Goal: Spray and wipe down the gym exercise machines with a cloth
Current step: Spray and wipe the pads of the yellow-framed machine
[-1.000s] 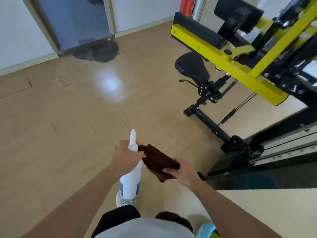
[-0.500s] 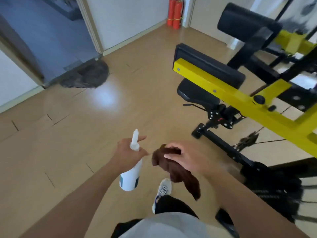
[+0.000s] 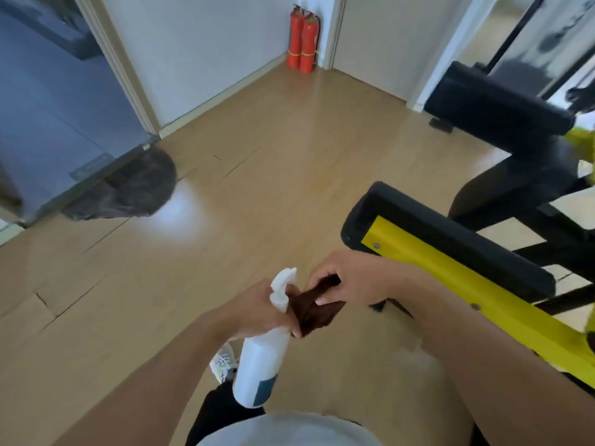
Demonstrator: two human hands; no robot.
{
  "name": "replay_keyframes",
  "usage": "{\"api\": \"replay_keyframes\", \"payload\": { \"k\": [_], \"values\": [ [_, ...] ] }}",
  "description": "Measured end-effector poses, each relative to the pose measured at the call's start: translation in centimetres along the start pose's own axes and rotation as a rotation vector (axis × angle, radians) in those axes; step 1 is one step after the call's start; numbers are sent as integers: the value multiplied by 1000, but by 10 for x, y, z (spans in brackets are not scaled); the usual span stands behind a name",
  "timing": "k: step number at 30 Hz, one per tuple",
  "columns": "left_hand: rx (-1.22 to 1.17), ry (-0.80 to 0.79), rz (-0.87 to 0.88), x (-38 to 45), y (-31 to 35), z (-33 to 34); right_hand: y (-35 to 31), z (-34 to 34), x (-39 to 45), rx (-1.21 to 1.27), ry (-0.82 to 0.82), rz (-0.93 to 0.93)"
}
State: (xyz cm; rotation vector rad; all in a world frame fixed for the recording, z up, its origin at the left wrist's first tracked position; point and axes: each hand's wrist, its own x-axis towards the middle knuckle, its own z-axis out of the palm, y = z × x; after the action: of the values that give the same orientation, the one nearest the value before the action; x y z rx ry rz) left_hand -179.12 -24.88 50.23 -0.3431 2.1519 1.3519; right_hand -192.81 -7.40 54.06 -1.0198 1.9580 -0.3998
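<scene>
glossy wood-look floor [image 3: 273, 194]; smooth white plastic spray bottle [image 3: 259, 368]; soft matt brown cloth [image 3: 317, 305]; glossy yellow painted metal frame [image 3: 457, 284] with matt black padding [image 3: 450, 239]

The folded dark brown cloth [image 3: 317, 306] lay half hidden under the fingers of the right hand [image 3: 352, 278]. The left hand [image 3: 257, 312] covered the white plastic spray bottle's [image 3: 259, 370] neck. The yellow-and-black exercise machine [image 3: 450, 262] ran off the right edge, its upper parts blurred.

Two red fire extinguishers [image 3: 303, 43] stand in the corner.
</scene>
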Motion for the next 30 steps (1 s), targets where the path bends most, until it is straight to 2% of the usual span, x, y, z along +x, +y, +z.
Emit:
{"api": "replay_keyframes", "payload": {
  "k": [5,9,11,15,17,19,21,25,27,30],
  "values": [
    [273,-94,33,67,-21,-119,-37,-70,68,-27,31,114],
    [395,-102,-21,117,-20,-200,-49,-145,84,34,263,218],
    [407,-104,14,143,-6,-228,-43,-176,92,31,400,290],
    [246,-66,81,194,43,-273,-7,-218,123,36,664,639],
    [175,-81,113,222,70,-288,16,-231,141,17,723,853],
    [163,-99,154,248,97,-298,40,-242,158,50,742,968],
    [186,-100,201,273,122,-304,61,-252,175,282,808,938],
    [235,-127,314,316,169,-310,81,-267,204,1020,1057,784],
    [220,-138,313,338,187,-308,86,-273,214,1310,1074,686],
    [269,-232,316,370,211,-299,98,-278,218,1565,1071,540]
  ]
}}
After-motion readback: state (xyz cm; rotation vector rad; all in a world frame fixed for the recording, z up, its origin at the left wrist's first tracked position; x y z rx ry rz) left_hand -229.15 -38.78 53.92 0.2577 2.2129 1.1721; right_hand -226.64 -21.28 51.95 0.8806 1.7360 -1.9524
